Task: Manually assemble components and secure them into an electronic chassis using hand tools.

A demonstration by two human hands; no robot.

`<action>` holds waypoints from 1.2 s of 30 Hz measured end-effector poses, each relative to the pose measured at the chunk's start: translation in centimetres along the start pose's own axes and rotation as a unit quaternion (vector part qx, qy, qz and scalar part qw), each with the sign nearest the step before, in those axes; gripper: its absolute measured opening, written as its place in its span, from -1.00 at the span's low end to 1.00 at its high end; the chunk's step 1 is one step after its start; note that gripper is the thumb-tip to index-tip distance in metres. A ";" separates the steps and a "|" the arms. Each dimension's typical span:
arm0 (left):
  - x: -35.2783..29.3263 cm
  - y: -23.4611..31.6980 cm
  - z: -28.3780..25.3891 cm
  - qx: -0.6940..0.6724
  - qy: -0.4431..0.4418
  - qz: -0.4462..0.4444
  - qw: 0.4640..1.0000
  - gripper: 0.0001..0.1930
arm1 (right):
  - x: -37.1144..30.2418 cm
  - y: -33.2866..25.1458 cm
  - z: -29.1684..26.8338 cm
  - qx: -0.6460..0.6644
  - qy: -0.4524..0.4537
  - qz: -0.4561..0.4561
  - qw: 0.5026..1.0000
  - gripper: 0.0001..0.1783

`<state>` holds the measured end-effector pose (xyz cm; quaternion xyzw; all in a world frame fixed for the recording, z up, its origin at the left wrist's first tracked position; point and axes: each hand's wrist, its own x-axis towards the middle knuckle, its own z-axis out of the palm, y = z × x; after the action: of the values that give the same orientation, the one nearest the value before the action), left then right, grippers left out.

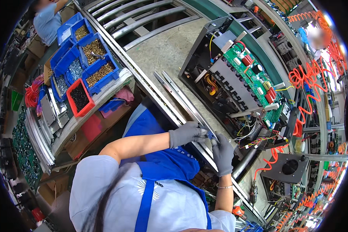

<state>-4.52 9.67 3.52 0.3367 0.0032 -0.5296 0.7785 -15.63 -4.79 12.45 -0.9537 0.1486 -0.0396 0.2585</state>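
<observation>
Two long, narrow metal strips lie side by side on the worn board in front of me, and the right-hand metal strip [181, 94] runs down to my fingers. My left hand [187, 134], in a grey glove, has its fingers pressed together at that strip's near end. From the other side my right hand [222, 155], gloved alike, closes thumb and fingers there. A small dark bluish piece [210, 134] shows between the fingertips; its kind I cannot make out. Beyond the strips stands an open black equipment case [205, 58] with a green circuit board [247, 67] and loose wires.
Blue bins [100, 73] of brass and silver fasteners and a red bin [80, 97] of black screws stand at left. A screwdriver [253, 193] hangs from an orange coiled hose at right, near a grey panel with a fan [289, 167]. Metal rollers [143, 17] lie ahead; another person [46, 23] is far left.
</observation>
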 end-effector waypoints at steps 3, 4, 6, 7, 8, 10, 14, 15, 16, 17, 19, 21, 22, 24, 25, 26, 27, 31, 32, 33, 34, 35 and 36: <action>-1.0 2.0 -0.9 0.053 -0.035 -0.090 0.994 -0.68 | 0.8 0.5 0.0 -0.084 0.037 -0.047 0.995 -0.69; -2.1 3.3 -0.4 0.055 -0.035 -0.092 0.994 -0.68 | 1.0 0.5 -0.2 -0.118 0.057 -0.073 0.989 -0.70; -3.8 6.3 1.4 0.346 -0.063 -0.035 0.936 -0.65 | 0.6 -0.5 -1.6 -0.144 0.090 -0.061 0.984 -0.72; -4.6 7.7 2.4 0.526 -0.046 0.038 0.848 -0.64 | 0.8 -1.0 -2.3 -0.165 0.098 -0.071 0.979 -0.72; -5.0 7.4 2.3 0.636 0.008 0.231 0.736 -0.67 | 1.0 -1.5 -3.0 -0.188 0.106 -0.080 0.973 -0.72; -6.2 9.4 3.8 0.672 0.045 0.418 0.610 -0.64 | 0.9 -2.3 -4.3 -0.171 0.129 -0.078 0.974 -0.70; -6.7 15.3 9.4 0.763 0.028 0.551 0.338 -0.58 | -0.5 -5.4 -8.6 0.009 0.126 -0.052 0.991 -0.71; -6.1 16.1 9.8 0.772 -0.027 0.532 0.348 -0.59 | -1.2 -5.8 -9.8 0.049 0.138 -0.026 0.989 -0.69; -5.4 17.1 10.3 0.778 -0.084 0.510 0.357 -0.61 | -2.0 -6.1 -10.7 0.089 0.150 0.001 0.985 -0.68; -4.7 17.9 11.9 0.745 -0.115 0.573 0.321 -0.63 | -2.6 -6.7 -11.6 0.084 0.189 0.000 0.978 -0.67; -3.8 18.9 14.9 0.718 -0.146 0.614 0.292 -0.69 | -3.9 -6.8 -13.1 0.064 0.251 0.004 0.966 -0.63; -3.2 19.4 18.0 0.721 -0.174 0.618 0.260 -0.72 | -4.9 -7.4 -14.4 0.067 0.309 0.034 0.948 -0.62; -2.8 19.5 19.2 0.730 -0.191 0.603 0.258 -0.72 | -5.3 -7.4 -14.6 0.091 0.339 0.039 0.936 -0.61; -0.6 19.2 20.0 0.694 -0.208 0.629 0.282 -0.72 | -5.4 -6.3 -15.4 0.091 0.356 0.093 0.925 -0.67; 0.1 19.4 20.4 0.711 -0.218 0.601 0.292 -0.72 | -5.0 -6.1 -15.6 0.102 0.361 0.076 0.924 -0.67; 0.6 19.4 20.5 0.727 -0.228 0.572 0.303 -0.72 | -4.4 -5.8 -15.8 0.113 0.364 0.059 0.923 -0.68; 1.6 19.3 20.3 0.718 -0.230 0.567 0.333 -0.72 | -3.9 -5.4 -16.1 0.115 0.366 0.058 0.922 -0.68; 3.1 19.8 19.1 0.716 -0.216 0.539 0.387 -0.71 | -1.4 -3.9 -17.1 0.087 0.311 0.005 0.946 -0.66; 3.4 19.9 18.9 0.717 -0.218 0.538 0.386 -0.71 | -0.9 -3.6 -17.2 0.102 0.294 -0.002 0.950 -0.65; 3.6 20.0 18.9 0.720 -0.210 0.532 0.392 -0.69 | -0.6 -3.1 -17.5 0.121 0.281 0.009 0.952 -0.66; 3.8 20.1 19.0 0.723 -0.202 0.526 0.399 -0.68 | -0.2 -2.7 -17.7 0.122 0.284 0.010 0.951 -0.66; 4.0 20.3 19.0 0.723 -0.207 0.526 0.397 -0.68 | 0.1 -2.3 -17.8 0.116 0.281 0.008 0.953 -0.66; 4.2 20.4 19.0 0.710 -0.206 0.540 0.403 -0.68 | 0.5 -1.9 -17.9 0.110 0.280 0.010 0.954 -0.66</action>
<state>7.47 0.51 27.30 0.5809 -0.7168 0.1356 0.3609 -17.41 -11.96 28.88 -0.8687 0.2190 -0.3185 0.3098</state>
